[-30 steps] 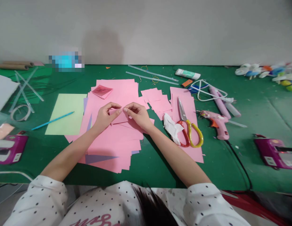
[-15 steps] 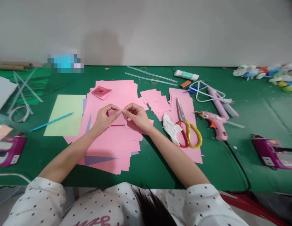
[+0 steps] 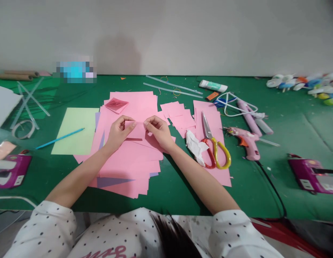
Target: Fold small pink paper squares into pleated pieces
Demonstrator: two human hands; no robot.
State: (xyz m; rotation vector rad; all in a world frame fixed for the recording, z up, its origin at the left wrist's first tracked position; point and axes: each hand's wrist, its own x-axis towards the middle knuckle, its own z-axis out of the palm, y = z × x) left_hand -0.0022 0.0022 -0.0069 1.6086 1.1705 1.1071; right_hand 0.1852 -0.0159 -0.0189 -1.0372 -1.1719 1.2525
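Observation:
Between my two hands is a small piece of pink paper (image 3: 135, 130), held just above a pile of larger pink sheets (image 3: 123, 165). My left hand (image 3: 120, 130) pinches its left side between thumb and fingers. At its upper right corner, my right hand (image 3: 157, 130) grips it the same way. Behind my left hand, a folded pink paper piece (image 3: 117, 104) with pleated layers rests on the pile. To the right of my right hand lie several small pink squares (image 3: 179, 116), overlapping one another.
Scissors (image 3: 209, 138) with red and yellow handles lie on a pink sheet at the right, beside a white crumpled tissue (image 3: 194, 147). Farther right is a pink glue gun (image 3: 245, 141) with a black cord. A blue pencil (image 3: 61, 138) crosses a pale green sheet (image 3: 75, 120) at the left.
My hands have moved slightly apart along the paper's top edge. More of the small pink paper's face now shows between them.

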